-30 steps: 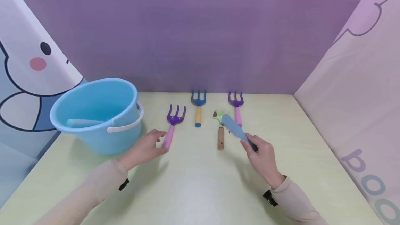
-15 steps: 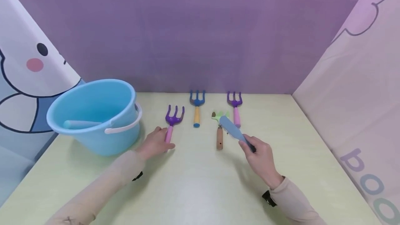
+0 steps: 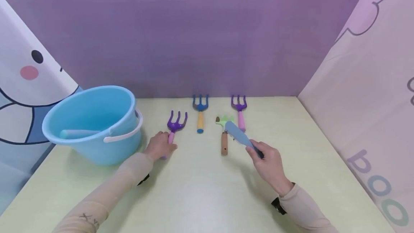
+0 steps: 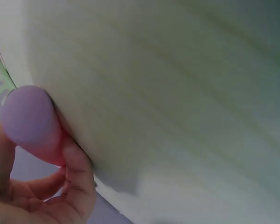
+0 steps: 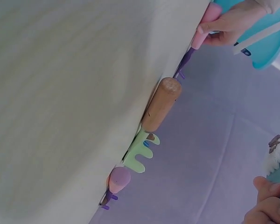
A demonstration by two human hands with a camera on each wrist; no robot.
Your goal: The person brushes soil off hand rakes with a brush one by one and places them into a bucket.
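My left hand [image 3: 158,146] grips the pink handle of a purple three-pronged hand fork [image 3: 176,126]. In the left wrist view, thumb and fingers close round the rounded handle end [image 4: 30,114], low beside the table. My right hand [image 3: 268,161] holds a small tool with a long flat blue-grey blade [image 3: 239,133] and a dark handle. Its blade overlaps a light green hand rake [image 3: 223,122], whose wooden handle [image 3: 224,144] points toward me. The right wrist view catches only part of the held tool, at the right edge by my fingers [image 5: 270,189].
On the left stands a blue bucket [image 3: 106,152] with a white handle [image 3: 123,136] and a pale blue rod-like thing [image 3: 81,133] inside. Along the back lie a blue fork with a yellow handle [image 3: 200,118] and another purple fork [image 3: 240,116]. A purple backdrop [image 3: 207,39] rises behind.
My left hand has moved onto the purple fork's handle and closed round it. The fork's handle end has swung slightly left. My right hand keeps its tool nearly still. The head view has shifted slightly.
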